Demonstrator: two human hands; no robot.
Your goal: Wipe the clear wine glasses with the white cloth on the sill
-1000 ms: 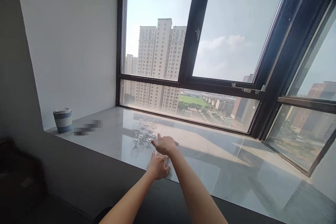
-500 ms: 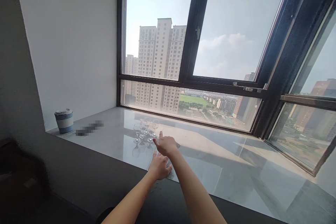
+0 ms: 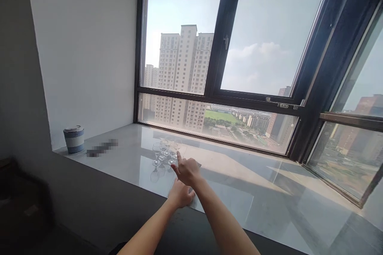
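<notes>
Several small stemmed glasses (image 3: 156, 153) stand upright in a cluster on the glossy windowsill (image 3: 221, 191). My right hand (image 3: 188, 170) is just right of and nearer than them. Its index finger points forward toward the glasses and its thumb is held apart, while the other fingers curl under. A thin edge of something shows past the far side of this hand; its kind is hidden. Below it, close to the sill's front edge, my left hand (image 3: 180, 194) bends around something pale or clear that I cannot make out. The right hand covers most of the left fingers.
A blue and white lidded cup (image 3: 74, 139) stands at the sill's left end, by the wall. Beside it lies a dark, blurred-out strip (image 3: 102, 148). A dark-framed window (image 3: 214, 91) rises behind the sill, with tall buildings outside.
My right hand has shifted slightly left and down, nearer the glasses in view, and covers more of the left hand's fingers. The glasses and the cup keep their places on the sill.
</notes>
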